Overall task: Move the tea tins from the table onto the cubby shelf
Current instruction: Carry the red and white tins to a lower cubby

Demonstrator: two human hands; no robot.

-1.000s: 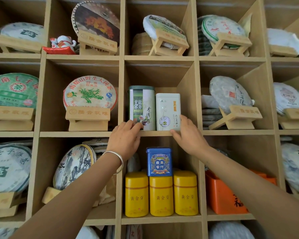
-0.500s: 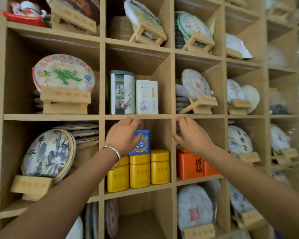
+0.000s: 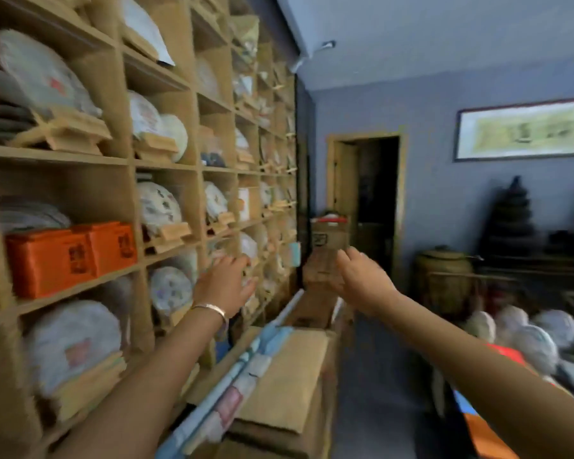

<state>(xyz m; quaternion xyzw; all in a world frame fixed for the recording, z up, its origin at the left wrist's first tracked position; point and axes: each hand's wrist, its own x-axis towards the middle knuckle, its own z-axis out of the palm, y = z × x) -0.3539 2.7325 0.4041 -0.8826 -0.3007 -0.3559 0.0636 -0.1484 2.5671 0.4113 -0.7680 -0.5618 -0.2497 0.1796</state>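
Tea shop: cubby shelf (image 3: 166, 167) of tea cakes (image 3: 158, 202)

We count 2 hands (image 3: 226, 283), both empty, 1 bracelet (image 3: 211, 309), 2 orange boxes (image 3: 50, 260) in 1 cubby, 1 framed picture (image 3: 524, 130), 1 doorway (image 3: 375, 200) and 1 wicker basket (image 3: 444, 276). Blur hides the tea cakes' count.

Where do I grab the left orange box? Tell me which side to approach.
Come in from the cubby's open front and grip the left orange box by its lid: the right orange box crowds its side; space above looks free.
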